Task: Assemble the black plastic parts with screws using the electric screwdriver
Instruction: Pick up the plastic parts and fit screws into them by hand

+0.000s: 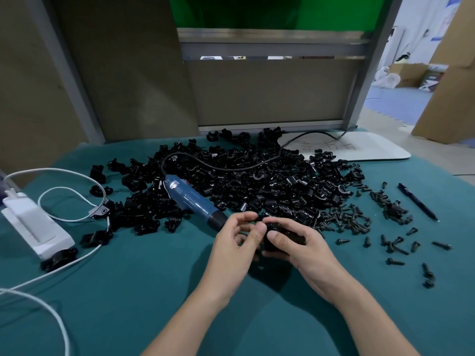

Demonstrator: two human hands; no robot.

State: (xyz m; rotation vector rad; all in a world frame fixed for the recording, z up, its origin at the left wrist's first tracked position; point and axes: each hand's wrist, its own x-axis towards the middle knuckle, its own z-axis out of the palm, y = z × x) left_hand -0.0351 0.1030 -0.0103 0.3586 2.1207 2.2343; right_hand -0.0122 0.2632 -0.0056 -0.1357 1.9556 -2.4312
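Note:
Both hands meet over the teal cloth near the middle. My right hand grips a black plastic part, mostly hidden by its fingers. My left hand pinches the same part from the left with thumb and fingertips. A large heap of black plastic parts lies just behind the hands. The blue electric screwdriver lies on the heap's left side, its tip pointing at my left hand, its black cord trailing back. Black screws are scattered to the right of the hands.
A white power adapter with white cables sits at the left edge. A black pen lies far right beyond the screws. A white board rests at the back right. Partition panels stand behind the table.

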